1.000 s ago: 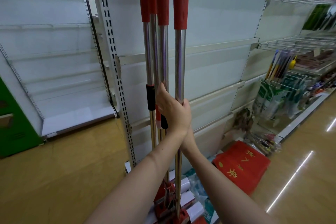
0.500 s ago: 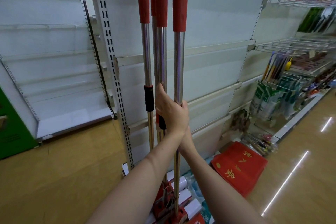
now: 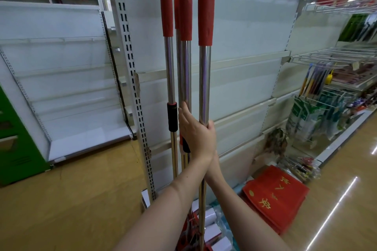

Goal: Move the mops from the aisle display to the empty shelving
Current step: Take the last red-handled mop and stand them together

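- Four upright mops (image 3: 184, 71), red grips at twelve o'clock, stand before the empty shelving (image 3: 234, 79).
- Left hand (image 3: 195, 130) wraps their steel poles; right hand's grip is hidden.
- Poles look stiff, light and slippery; hold mid-shaft.

You stood on a glossy tan floor (image 3: 61, 206) streaked with reflected ceiling light. White back panels (image 3: 244, 32) and a perforated grey upright (image 3: 130, 79) faced you, with a green cabinet (image 3: 12, 144) at far left. Red mats (image 3: 275, 197) lay on the floor by stocked wire racks (image 3: 334, 61).
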Motion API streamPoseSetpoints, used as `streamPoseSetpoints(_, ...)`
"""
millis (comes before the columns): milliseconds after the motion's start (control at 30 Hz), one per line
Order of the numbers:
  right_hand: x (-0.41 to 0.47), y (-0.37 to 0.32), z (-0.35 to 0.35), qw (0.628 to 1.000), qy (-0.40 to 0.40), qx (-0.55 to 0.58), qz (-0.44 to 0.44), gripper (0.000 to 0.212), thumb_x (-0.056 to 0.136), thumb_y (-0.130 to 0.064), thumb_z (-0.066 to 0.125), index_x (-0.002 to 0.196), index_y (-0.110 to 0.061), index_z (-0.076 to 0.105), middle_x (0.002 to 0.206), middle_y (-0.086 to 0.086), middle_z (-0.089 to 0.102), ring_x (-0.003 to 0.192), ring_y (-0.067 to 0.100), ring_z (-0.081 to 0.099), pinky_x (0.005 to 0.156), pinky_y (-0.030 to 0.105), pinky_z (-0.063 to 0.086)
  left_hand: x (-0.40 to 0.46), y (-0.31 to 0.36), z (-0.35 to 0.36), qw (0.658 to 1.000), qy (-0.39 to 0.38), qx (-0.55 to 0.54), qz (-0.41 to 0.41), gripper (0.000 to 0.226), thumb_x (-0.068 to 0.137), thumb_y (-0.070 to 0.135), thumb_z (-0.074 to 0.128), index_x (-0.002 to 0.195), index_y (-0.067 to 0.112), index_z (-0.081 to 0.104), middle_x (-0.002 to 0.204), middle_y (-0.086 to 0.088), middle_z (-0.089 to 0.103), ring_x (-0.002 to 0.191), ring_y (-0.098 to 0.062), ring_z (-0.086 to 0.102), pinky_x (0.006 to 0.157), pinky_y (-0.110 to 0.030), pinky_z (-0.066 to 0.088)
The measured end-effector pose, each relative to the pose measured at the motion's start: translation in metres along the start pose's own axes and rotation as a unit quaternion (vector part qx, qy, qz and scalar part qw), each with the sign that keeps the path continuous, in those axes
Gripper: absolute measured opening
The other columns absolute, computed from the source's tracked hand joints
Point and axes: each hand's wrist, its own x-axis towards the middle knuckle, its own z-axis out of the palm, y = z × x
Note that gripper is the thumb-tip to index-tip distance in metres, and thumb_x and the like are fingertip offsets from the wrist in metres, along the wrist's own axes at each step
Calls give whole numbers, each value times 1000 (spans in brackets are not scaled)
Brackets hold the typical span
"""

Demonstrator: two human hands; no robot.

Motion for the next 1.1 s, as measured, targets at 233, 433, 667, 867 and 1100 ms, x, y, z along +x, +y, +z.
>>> streamPoseSetpoints(233, -2, 15, -11, 999, 0, 12, 51, 25, 103, -1, 43, 96, -18, 59, 81, -12, 62, 77, 3, 58, 71, 23, 46, -9, 7, 8, 1000, 11, 2, -18, 88, 84, 5, 73, 157, 8, 24, 159, -17, 33, 149, -31, 33, 123, -43, 28)
streamPoseSetpoints(433, 0, 6, -18, 999, 5, 12, 32, 32, 95, 0, 57, 78, -27, 61, 69, -10, 57, 68, 4, 51, 66, 25, 44, -12, 1, 17, 1000, 13, 19, -4, 88, 85, 8, 71, 158, 9, 21, 161, -17, 31, 151, -30, 28, 120, -52, 31)
streamPoseSetpoints(667, -4, 0, -17, 1000, 26, 18, 1, 38, 98, 2, 54, 79, -31, 60, 77, -8, 59, 72, 5, 54, 72, 27, 45, -12, -2, 18, 999, 10, 30, 2, 90, 85, 10, 70, 159, 10, 18, 162, -16, 30, 152, -30, 26, 119, -53, 30)
streamPoseSetpoints(867, -5, 4, -13, 999, 12, 46, 22, 19, 100, -12, 53, 88, -23, 62, 80, -7, 59, 76, 6, 56, 72, 25, 45, -13, -1, 14, 1000, 4, 30, -3, 90, 87, 9, 69, 160, 9, 16, 164, -17, 27, 153, -30, 24, 123, -49, 26)
streamPoseSetpoints(1100, -8, 12, -19, 998, 10, -19, 59, 20, 108, -8, 32, 109, -14, 51, 95, -6, 58, 84, 7, 57, 71, 23, 47, -15, 2, 13, 1000, -8, 28, -6, 92, 90, 9, 68, 161, 12, 11, 166, -15, 22, 155, -28, 18, 124, -50, 24)
